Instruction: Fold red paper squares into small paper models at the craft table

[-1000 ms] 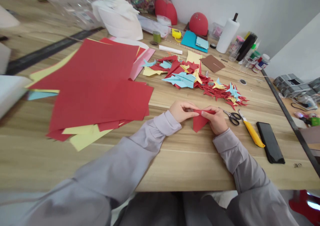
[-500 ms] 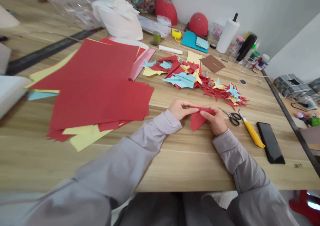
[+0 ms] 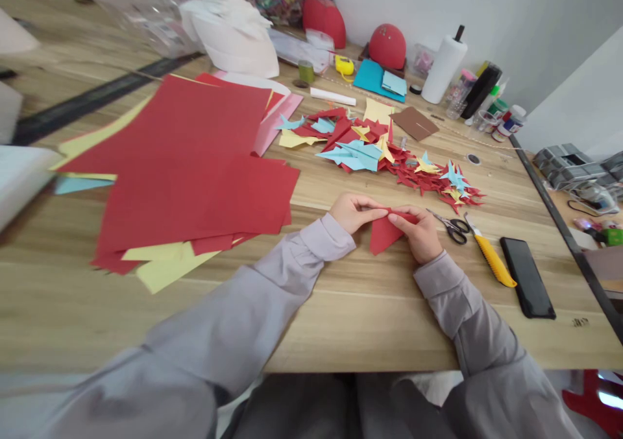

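A small folded red paper [image 3: 383, 235] is held between my two hands above the wooden table, one corner pointing down towards me. My left hand [image 3: 354, 213] pinches its top left edge with thumb and fingers. On the other side, my right hand [image 3: 419, 233] grips the upper right part, its thumb close to the left fingertips. Behind the hands lies a pile of folded red, blue and yellow paper pieces [image 3: 355, 155]. Large red sheets [image 3: 195, 179] with yellow ones beneath them are stacked to the left.
Right of my right hand lie black scissors [image 3: 456, 230], a yellow-handled cutter [image 3: 495, 261] and a black phone [image 3: 527, 277]. Farther back stand a white roll [image 3: 444, 69], bottles and a yellow tape measure [image 3: 344, 66]. A brown sheet [image 3: 414, 123] lies behind the pile.
The downward corner of the red paper has shifted very slightly. Both hands keep their hold in nearly the same place.
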The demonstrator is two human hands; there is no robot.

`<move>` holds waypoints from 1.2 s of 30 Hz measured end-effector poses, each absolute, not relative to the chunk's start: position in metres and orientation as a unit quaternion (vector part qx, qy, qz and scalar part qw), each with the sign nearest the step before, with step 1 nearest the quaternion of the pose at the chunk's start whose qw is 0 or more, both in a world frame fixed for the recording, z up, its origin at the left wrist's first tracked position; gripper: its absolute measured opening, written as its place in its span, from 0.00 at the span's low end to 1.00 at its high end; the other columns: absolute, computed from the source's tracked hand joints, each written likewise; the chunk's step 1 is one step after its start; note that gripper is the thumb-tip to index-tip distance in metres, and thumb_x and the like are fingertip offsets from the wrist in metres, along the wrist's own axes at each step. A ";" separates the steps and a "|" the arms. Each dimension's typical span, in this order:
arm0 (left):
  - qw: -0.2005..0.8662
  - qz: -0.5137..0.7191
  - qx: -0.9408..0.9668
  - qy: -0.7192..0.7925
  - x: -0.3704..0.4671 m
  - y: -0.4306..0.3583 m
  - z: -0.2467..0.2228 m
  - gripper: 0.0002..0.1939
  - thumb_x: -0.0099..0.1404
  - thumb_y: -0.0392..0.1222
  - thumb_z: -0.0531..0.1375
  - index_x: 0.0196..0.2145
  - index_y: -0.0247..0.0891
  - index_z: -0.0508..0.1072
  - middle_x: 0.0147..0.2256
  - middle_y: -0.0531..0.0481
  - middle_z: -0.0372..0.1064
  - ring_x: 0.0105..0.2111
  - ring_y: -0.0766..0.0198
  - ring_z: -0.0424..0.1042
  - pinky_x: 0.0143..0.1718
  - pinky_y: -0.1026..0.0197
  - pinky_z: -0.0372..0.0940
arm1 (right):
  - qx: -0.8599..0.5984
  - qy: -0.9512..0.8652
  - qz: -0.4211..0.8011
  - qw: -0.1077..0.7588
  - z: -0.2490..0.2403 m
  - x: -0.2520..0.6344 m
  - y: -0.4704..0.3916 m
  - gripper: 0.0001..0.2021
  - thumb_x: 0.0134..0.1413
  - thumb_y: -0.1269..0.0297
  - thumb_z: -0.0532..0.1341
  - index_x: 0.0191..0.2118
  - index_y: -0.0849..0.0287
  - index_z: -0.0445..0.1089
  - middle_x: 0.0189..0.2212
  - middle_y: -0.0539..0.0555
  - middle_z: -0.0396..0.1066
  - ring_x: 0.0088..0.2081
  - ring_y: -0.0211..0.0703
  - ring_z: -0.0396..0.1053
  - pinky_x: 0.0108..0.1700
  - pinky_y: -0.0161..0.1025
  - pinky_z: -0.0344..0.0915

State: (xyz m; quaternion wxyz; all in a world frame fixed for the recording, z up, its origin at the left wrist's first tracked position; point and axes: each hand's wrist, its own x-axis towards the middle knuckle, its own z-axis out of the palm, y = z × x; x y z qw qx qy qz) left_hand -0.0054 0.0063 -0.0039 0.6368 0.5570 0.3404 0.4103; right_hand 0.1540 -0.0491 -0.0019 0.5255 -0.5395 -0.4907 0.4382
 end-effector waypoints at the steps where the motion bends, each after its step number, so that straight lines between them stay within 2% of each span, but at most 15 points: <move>1: 0.635 0.411 0.557 0.342 -0.005 0.006 -0.004 0.21 0.37 0.53 0.72 0.26 0.33 0.79 0.28 0.44 0.77 0.29 0.59 0.75 0.38 0.56 0.69 | -0.541 -0.491 0.438 0.523 -0.001 0.154 -0.049 0.15 0.35 0.56 0.71 0.30 0.58 0.76 0.29 0.50 0.75 0.30 0.39 0.69 0.36 0.37 0.64; 12: 0.635 0.411 0.550 0.354 -0.004 0.006 -0.004 0.19 0.36 0.50 0.72 0.24 0.33 0.79 0.26 0.46 0.76 0.27 0.61 0.73 0.35 0.58 0.68 | -0.543 -0.499 0.416 0.532 0.000 0.153 -0.049 0.12 0.36 0.58 0.71 0.28 0.57 0.75 0.28 0.50 0.76 0.31 0.40 0.70 0.38 0.39 0.65; 22: 0.716 0.430 0.426 0.348 -0.002 0.004 -0.007 0.21 0.35 0.52 0.73 0.23 0.33 0.77 0.22 0.51 0.73 0.22 0.67 0.70 0.31 0.60 0.67 | -0.531 -0.450 0.461 0.550 -0.008 0.156 -0.047 0.13 0.36 0.58 0.72 0.30 0.57 0.75 0.26 0.48 0.75 0.26 0.37 0.69 0.32 0.36 0.64; 32: 0.635 0.430 0.524 0.370 -0.003 0.005 -0.005 0.21 0.37 0.55 0.71 0.22 0.33 0.76 0.20 0.52 0.72 0.20 0.69 0.66 0.26 0.63 0.64 | -0.530 -0.449 0.467 0.548 -0.006 0.155 -0.047 0.13 0.33 0.58 0.73 0.29 0.57 0.76 0.26 0.49 0.75 0.27 0.38 0.69 0.34 0.37 0.65; 36: 0.640 0.430 0.521 0.367 -0.003 0.005 -0.005 0.21 0.39 0.55 0.70 0.23 0.33 0.75 0.20 0.51 0.72 0.21 0.69 0.66 0.27 0.63 0.64 | -0.528 -0.452 0.466 0.548 -0.007 0.156 -0.047 0.13 0.34 0.58 0.72 0.29 0.56 0.76 0.27 0.48 0.75 0.28 0.38 0.69 0.35 0.37 0.65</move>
